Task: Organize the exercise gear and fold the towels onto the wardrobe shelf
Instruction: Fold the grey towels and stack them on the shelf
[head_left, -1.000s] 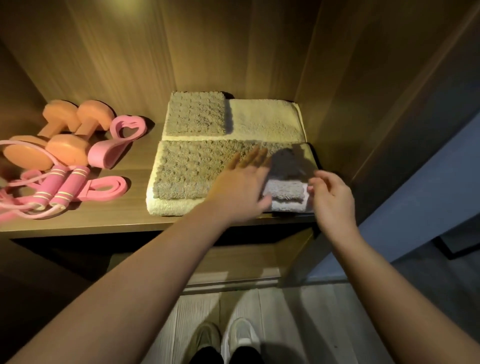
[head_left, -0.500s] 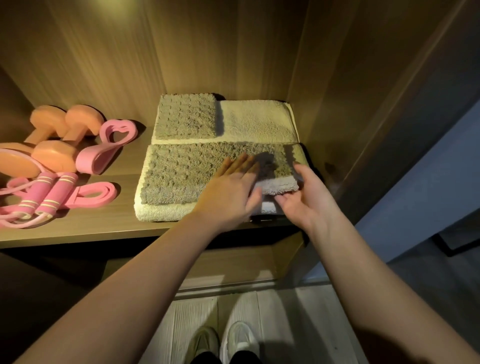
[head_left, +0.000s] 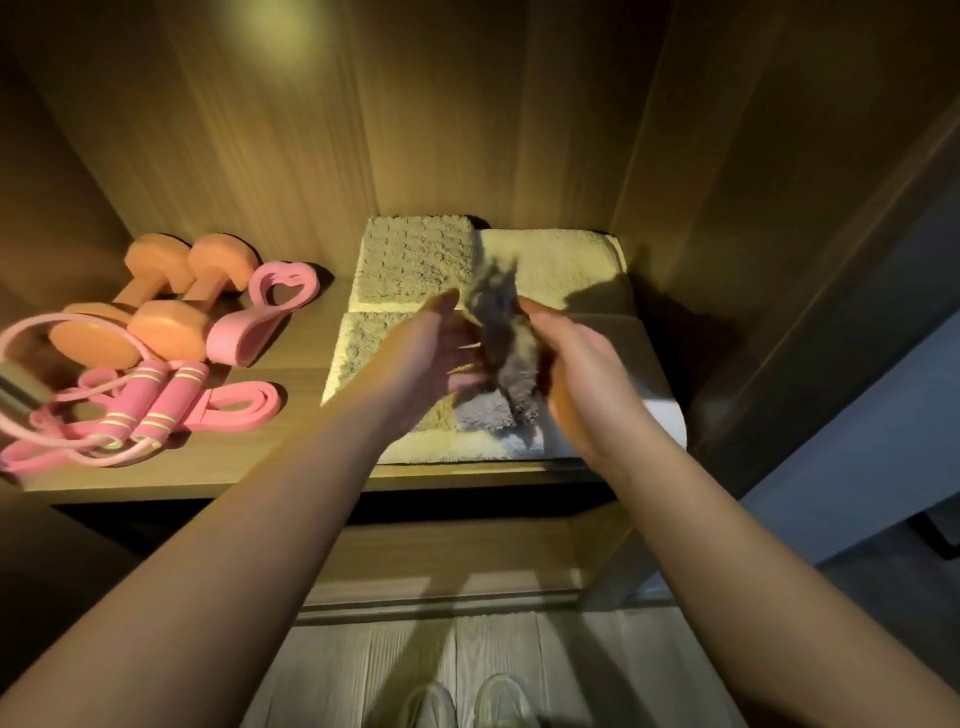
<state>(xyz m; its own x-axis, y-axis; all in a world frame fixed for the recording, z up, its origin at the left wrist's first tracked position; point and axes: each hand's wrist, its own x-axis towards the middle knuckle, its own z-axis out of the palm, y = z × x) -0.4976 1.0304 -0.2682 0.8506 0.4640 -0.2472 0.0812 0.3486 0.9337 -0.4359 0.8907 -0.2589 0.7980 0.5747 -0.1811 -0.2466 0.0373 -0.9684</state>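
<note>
On the shelf (head_left: 291, 467) at 12 o'clock, I am watching the left hand (head_left: 436, 358) and right hand (head_left: 579, 374) gripping a bunched grey cloth (head_left: 506, 358) between them, fingers curling onto it. Its lower end is lying on the front towel (head_left: 363, 353). Dumbbells (head_left: 156, 306) and rope (head_left: 150, 405) are sitting at 10 o'clock.

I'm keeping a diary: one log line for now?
left hand: grips grey towel | right hand: grips it too | towel: bunched over front stack
</note>
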